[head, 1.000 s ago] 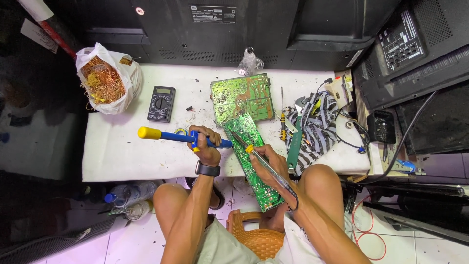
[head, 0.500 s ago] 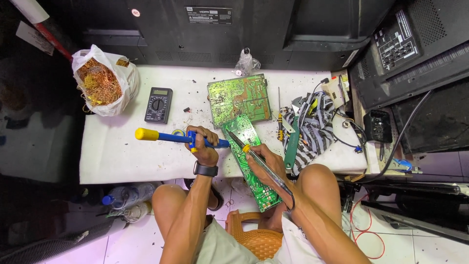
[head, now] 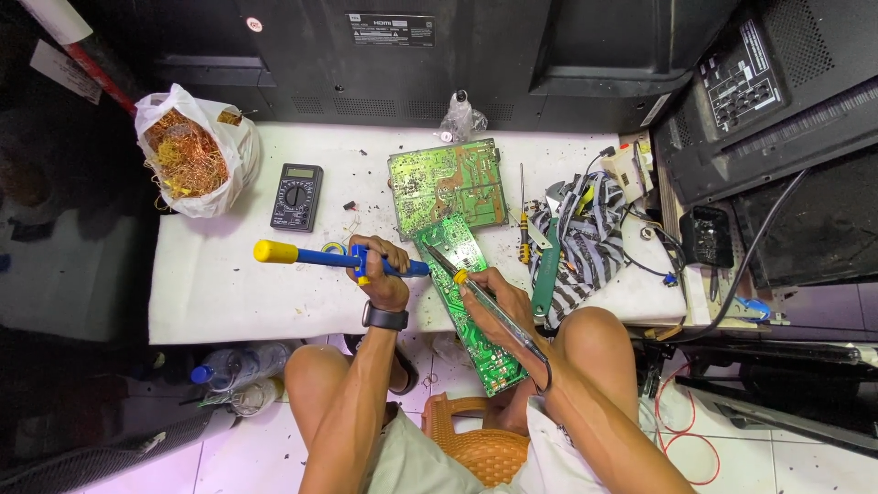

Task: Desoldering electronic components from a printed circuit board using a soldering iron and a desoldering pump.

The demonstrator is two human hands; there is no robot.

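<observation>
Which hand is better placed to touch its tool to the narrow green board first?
Right, probably. The right hand holds the soldering iron with its tip on the narrow circuit board; the left hand's blue desoldering pump lies beside it.

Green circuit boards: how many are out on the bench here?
2. One square green board lies flat on the white table. One long narrow board slants off the table edge onto the person's lap, between both hands. Others may be hidden under the striped cloth.

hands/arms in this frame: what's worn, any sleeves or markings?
Both forearms are bare, with no gloves. The left hand has a dark wristwatch with a black band at the wrist. The right hand shows no watch or rings that I can make out. A white short sleeve covers the right upper arm.
</observation>
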